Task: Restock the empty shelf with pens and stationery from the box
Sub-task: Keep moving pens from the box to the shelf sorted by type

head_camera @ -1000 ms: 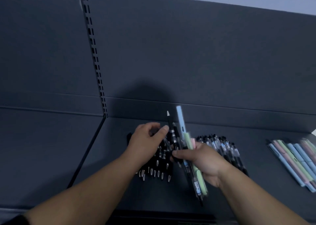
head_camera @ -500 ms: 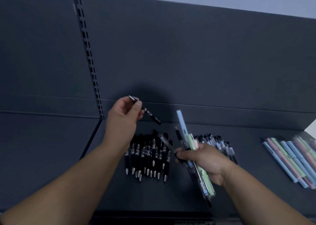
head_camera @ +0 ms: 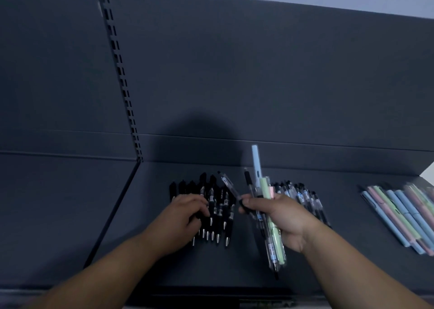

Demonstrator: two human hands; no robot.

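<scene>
Black pens (head_camera: 217, 211) lie in a tight row on the dark shelf (head_camera: 145, 238), left of centre, metal tips toward the viewer. Left hand (head_camera: 185, 212) sits on the row's left side, palm down, fingers bent with the tips on the barrels; cannot tell whether it grips a pen or only presses. Right hand (head_camera: 281, 217) is raised just right of the row, fingers wrapped round a bundle of pens (head_camera: 276, 250): pale blue, green, pink and clear barrels, standing roughly upright, the blue one tallest. One clear pen (head_camera: 229, 186) angles up and left out of the same grip, pinched near the thumb, its far end over the black row. Behind the right hand lies a second batch of clear-barrelled pens (head_camera: 305, 197), partly hidden by the wrist. Well apart at the far right, pastel pens (head_camera: 399, 217) lie side by side in blue, pink and green, blurred at the frame edge. Dark back panel (head_camera: 258, 73) rises behind the shelf; slotted upright (head_camera: 119, 73) runs down it on the left.
</scene>
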